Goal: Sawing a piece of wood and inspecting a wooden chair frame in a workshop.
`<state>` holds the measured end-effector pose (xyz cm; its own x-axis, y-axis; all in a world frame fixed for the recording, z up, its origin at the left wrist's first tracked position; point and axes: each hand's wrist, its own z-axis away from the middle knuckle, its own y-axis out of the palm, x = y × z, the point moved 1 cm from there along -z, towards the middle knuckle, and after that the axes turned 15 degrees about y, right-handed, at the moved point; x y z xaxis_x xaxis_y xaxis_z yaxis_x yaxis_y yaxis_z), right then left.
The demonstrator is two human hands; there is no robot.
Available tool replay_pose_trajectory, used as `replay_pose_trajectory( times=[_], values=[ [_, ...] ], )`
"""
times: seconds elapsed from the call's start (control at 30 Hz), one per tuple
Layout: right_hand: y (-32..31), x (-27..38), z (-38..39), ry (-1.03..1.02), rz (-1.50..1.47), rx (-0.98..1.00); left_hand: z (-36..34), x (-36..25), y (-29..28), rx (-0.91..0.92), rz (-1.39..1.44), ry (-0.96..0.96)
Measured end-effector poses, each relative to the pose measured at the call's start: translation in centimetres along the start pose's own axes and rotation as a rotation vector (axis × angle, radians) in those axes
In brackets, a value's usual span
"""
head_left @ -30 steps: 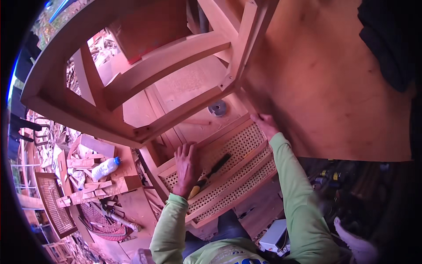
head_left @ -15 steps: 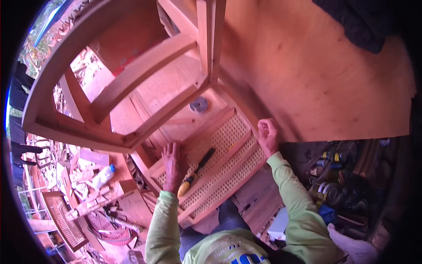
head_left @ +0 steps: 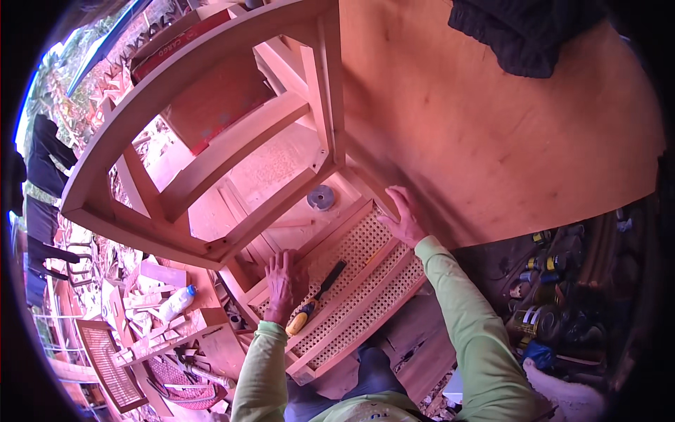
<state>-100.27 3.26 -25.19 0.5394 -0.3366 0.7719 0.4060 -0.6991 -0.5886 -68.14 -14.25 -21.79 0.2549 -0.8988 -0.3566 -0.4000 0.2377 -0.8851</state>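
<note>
My left hand (head_left: 280, 285) rests with fingers spread on the left part of a cane-webbed wooden panel (head_left: 355, 306). My right hand (head_left: 404, 221) is at the panel's upper right, its fingers apart and slightly bent near the side rail. A yellow-handled tool (head_left: 302, 320) with a long dark blade lies on the cane between my hands. Just beyond the panel, a round grey disc (head_left: 320, 197) sits on the wood. An upended wooden chair frame (head_left: 235, 151) fills the upper left, above both hands.
A large plywood sheet (head_left: 506, 141) with dark cloth (head_left: 517, 32) on it takes up the right. At left are wood offcuts, a plastic bottle (head_left: 176, 302), another cane panel (head_left: 105, 355) and red mesh (head_left: 179, 376). Cans and jars (head_left: 538, 320) crowd the floor at lower right.
My right hand has loosened from the side rail and moved inward along the panel. My left hand stays on the panel with fingers spread. The view has shifted over the chair frame.
</note>
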Motion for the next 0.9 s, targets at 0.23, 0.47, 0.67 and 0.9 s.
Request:
replay_pose_trajectory(
  times=[0.23, 0.47, 0.67, 0.9],
  values=[
    [3.9, 1.3, -3.8, -0.322, 0.282, 0.332, -0.3, 2.1, -0.4, -0.008, 0.123, -0.036],
    [3.3, 2.4, -3.8, -0.352, 0.256, 0.247, -0.9, 1.6, -1.1, -0.020, -0.037, 0.097],
    [2.8, -1.7, -2.9, -0.120, 0.075, 0.300, -1.1, 1.3, -0.1, 0.003, -0.031, 0.050],
    [4.0, -1.3, -3.9, -0.130, 0.040, 0.233, -1.1, 1.4, -0.4, 0.065, -0.036, 0.004]
  ],
)
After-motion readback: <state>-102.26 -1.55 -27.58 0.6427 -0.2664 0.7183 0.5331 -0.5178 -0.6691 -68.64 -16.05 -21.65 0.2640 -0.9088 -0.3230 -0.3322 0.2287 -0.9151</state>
